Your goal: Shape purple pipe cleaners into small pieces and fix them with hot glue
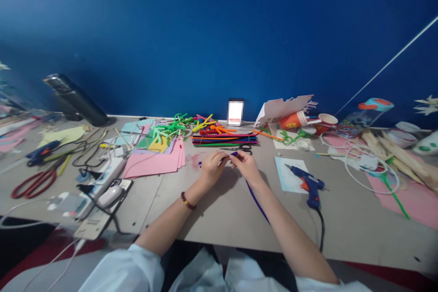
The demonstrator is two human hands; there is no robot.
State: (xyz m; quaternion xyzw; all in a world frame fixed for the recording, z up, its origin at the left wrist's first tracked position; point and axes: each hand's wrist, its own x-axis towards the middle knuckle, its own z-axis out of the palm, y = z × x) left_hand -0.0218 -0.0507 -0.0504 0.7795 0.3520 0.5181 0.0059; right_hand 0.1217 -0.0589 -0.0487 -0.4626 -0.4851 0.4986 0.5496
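We find the left hand [214,166] with thumb and fingers drawn together on the purple stem [256,200], a short bit of which pokes out to its left. The middle of the stem shows between the two sets of fingertips, just above the table [219,212]. The right hand [247,168] pinches it too, and from there a long tail hangs along the inner side of the right forearm [284,223].

We cannot see the left palm, nor whether the stem runs unbroken through both grips. Behind the fingers, the blades of the black scissors [247,149] are hard to make out; the small screen [235,112] is blotted out. We lose the tail's lower end at the forearm.

To the left, gray tabletop reaches from the wrist to the pink paper [153,164]. Just beyond the hands lies the bundle [224,140]. On the right, we have tabletop as far as the card [284,180] under the glue gun [310,185]. The table's front edge passes beneath both forearms.
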